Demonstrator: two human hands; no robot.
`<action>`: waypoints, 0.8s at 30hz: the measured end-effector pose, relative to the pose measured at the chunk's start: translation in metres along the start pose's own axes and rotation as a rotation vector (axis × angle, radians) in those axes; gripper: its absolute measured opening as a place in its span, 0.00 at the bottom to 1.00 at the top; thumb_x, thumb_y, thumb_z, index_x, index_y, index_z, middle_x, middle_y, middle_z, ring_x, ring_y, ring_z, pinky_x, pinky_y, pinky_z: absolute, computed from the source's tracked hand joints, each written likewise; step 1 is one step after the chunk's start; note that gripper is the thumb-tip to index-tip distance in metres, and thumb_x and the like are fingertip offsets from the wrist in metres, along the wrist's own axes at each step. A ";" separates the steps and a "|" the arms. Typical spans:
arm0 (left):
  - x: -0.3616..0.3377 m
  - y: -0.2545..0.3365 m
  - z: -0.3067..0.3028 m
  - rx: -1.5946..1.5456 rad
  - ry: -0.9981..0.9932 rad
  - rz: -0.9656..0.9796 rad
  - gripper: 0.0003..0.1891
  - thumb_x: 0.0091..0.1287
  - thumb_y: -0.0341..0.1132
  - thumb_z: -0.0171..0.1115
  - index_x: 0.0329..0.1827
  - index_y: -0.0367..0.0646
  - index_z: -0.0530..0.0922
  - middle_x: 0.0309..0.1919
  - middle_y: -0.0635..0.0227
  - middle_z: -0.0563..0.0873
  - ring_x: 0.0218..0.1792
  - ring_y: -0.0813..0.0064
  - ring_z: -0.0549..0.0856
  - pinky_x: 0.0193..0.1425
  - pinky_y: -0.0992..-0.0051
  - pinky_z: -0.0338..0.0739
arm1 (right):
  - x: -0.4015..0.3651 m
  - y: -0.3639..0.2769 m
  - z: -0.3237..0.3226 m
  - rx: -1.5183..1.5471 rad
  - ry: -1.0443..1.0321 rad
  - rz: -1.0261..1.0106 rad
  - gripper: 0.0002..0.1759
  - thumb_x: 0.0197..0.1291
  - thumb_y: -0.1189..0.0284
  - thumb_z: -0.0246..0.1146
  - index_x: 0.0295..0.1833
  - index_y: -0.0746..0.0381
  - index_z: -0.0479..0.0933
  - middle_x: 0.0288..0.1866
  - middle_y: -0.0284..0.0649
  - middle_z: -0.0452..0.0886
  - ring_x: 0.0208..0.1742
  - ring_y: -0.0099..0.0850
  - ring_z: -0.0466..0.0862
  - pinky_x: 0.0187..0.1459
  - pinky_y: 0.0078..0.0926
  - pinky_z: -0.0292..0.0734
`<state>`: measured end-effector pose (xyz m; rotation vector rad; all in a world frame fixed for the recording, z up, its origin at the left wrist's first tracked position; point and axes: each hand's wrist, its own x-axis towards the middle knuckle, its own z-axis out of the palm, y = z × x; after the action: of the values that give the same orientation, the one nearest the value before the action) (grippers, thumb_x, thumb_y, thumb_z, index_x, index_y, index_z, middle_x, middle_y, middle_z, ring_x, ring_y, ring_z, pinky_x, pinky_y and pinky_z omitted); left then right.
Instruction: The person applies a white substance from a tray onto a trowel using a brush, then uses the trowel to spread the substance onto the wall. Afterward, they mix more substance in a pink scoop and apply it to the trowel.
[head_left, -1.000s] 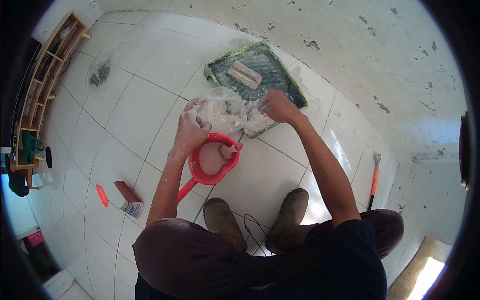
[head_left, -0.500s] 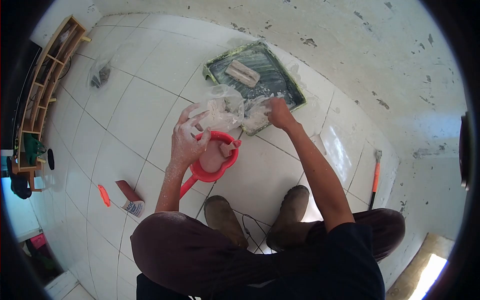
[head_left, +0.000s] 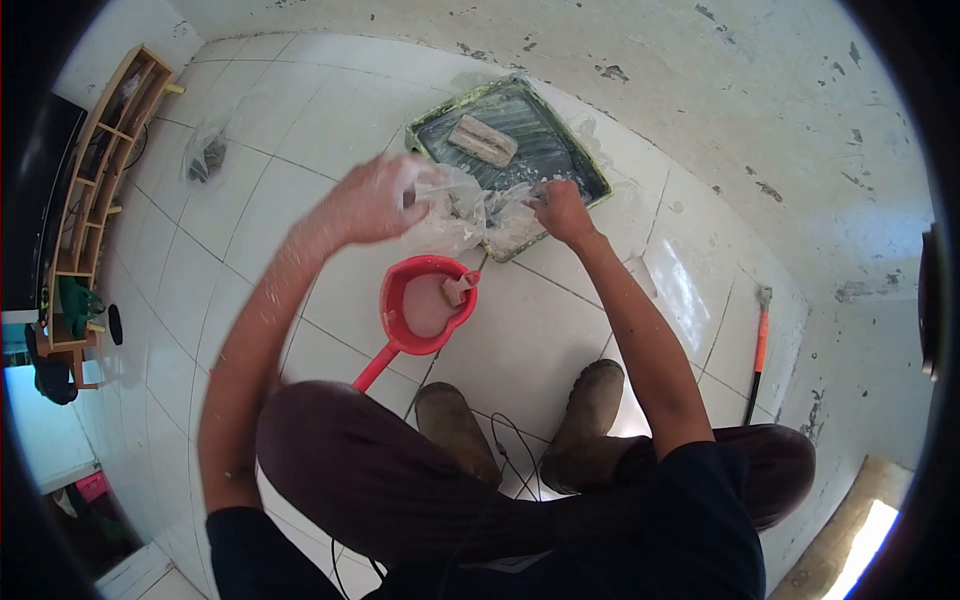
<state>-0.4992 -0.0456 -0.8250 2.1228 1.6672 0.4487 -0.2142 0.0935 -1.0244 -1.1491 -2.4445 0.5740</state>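
A clear plastic bag (head_left: pixel 455 215) with pale powder lies against the near-left edge of a dark green tray (head_left: pixel 548 122). My left hand (head_left: pixel 385 200), dusted white and blurred, has bent fingers at the bag's left side; whether they grip it is unclear. My right hand (head_left: pixel 560 210) pinches the bag's right part over the tray's near corner. A worn rectangular block (head_left: pixel 482 141) rests in the tray. Below the bag stands a red dipper (head_left: pixel 392 300) holding pinkish-grey liquid, with a small tool (head_left: pixel 459 289) leaning inside its right rim.
A hammer (head_left: pixel 761 345) with an orange and black handle lies at the right by the wall. Another plastic bag (head_left: pixel 205 155) sits on the tiles at upper left, near a wooden shelf (head_left: pixel 92 185). My boots (head_left: pixel 455 430) and a thin cable are below the dipper.
My left hand has moved up from beside the dipper to the bag's left side, and its forearm now reaches in from farther left. My right hand has stayed at the bag.
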 end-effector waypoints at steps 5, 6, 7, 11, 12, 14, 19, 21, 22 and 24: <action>0.046 0.024 -0.054 0.286 -0.102 0.005 0.15 0.64 0.35 0.67 0.54 0.47 0.87 0.50 0.59 0.88 0.45 0.62 0.87 0.58 0.63 0.81 | 0.001 -0.011 -0.002 0.131 0.053 -0.055 0.09 0.56 0.75 0.72 0.42 0.66 0.87 0.39 0.56 0.87 0.44 0.54 0.87 0.48 0.44 0.82; 0.053 0.026 -0.054 0.296 -0.104 0.003 0.15 0.64 0.35 0.67 0.54 0.47 0.87 0.50 0.59 0.88 0.45 0.62 0.87 0.58 0.63 0.81 | 0.002 -0.026 -0.015 0.237 0.092 0.041 0.08 0.56 0.75 0.71 0.41 0.65 0.87 0.40 0.58 0.86 0.46 0.55 0.85 0.50 0.47 0.81; 0.060 0.027 -0.051 0.327 -0.082 -0.037 0.14 0.63 0.35 0.67 0.52 0.49 0.87 0.53 0.61 0.87 0.49 0.62 0.86 0.60 0.63 0.80 | 0.003 -0.042 -0.031 0.243 0.097 0.040 0.08 0.56 0.75 0.71 0.41 0.65 0.87 0.40 0.58 0.86 0.46 0.55 0.85 0.50 0.47 0.81; 0.072 -0.004 -0.017 0.334 -0.152 -0.052 0.12 0.59 0.35 0.69 0.46 0.51 0.88 0.60 0.60 0.83 0.60 0.60 0.82 0.68 0.61 0.77 | 0.016 -0.080 -0.062 0.296 -0.027 -0.005 0.09 0.56 0.75 0.70 0.42 0.64 0.87 0.39 0.57 0.87 0.44 0.53 0.88 0.50 0.45 0.82; 0.069 -0.017 -0.003 0.332 -0.150 -0.048 0.12 0.59 0.35 0.69 0.46 0.51 0.88 0.60 0.60 0.83 0.60 0.60 0.82 0.68 0.61 0.77 | 0.019 -0.086 -0.059 0.284 -0.058 -0.159 0.09 0.56 0.74 0.70 0.43 0.64 0.87 0.39 0.57 0.87 0.44 0.52 0.88 0.49 0.45 0.82; 0.050 -0.040 0.019 0.349 -0.223 -0.076 0.13 0.55 0.35 0.71 0.44 0.48 0.88 0.63 0.54 0.80 0.62 0.54 0.82 0.71 0.60 0.74 | 0.023 -0.110 -0.045 0.257 -0.141 -0.246 0.10 0.56 0.74 0.69 0.44 0.64 0.87 0.42 0.56 0.87 0.46 0.52 0.88 0.50 0.46 0.82; 0.021 -0.073 0.036 0.251 -0.254 -0.184 0.14 0.53 0.34 0.72 0.44 0.45 0.88 0.67 0.46 0.78 0.63 0.51 0.81 0.74 0.59 0.73 | 0.051 -0.125 0.053 0.082 -0.397 -0.251 0.12 0.58 0.76 0.64 0.47 0.62 0.85 0.48 0.51 0.87 0.51 0.52 0.87 0.52 0.48 0.82; 0.016 -0.085 0.047 0.200 -0.238 -0.226 0.14 0.54 0.34 0.72 0.44 0.45 0.88 0.67 0.45 0.78 0.63 0.51 0.82 0.73 0.59 0.73 | 0.060 -0.134 0.076 -0.117 -0.427 -0.279 0.11 0.63 0.76 0.58 0.47 0.63 0.84 0.50 0.49 0.87 0.51 0.52 0.88 0.53 0.49 0.83; 0.014 -0.088 0.052 0.152 -0.189 -0.268 0.13 0.55 0.34 0.71 0.45 0.44 0.88 0.63 0.45 0.81 0.60 0.51 0.83 0.70 0.59 0.76 | 0.063 -0.140 0.081 -0.118 -0.426 -0.285 0.11 0.63 0.76 0.58 0.47 0.63 0.84 0.50 0.49 0.87 0.51 0.52 0.88 0.53 0.49 0.83; 0.011 -0.092 0.061 0.105 -0.140 -0.310 0.13 0.57 0.33 0.70 0.45 0.43 0.89 0.60 0.44 0.84 0.58 0.51 0.85 0.66 0.58 0.78 | 0.065 -0.150 0.089 0.032 -0.421 -0.130 0.12 0.60 0.74 0.58 0.42 0.66 0.85 0.48 0.56 0.87 0.51 0.53 0.88 0.54 0.48 0.83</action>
<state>-0.5443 -0.0225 -0.9234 1.8691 1.9280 0.1189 -0.3919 0.0390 -1.0125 -0.9199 -2.8211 0.8856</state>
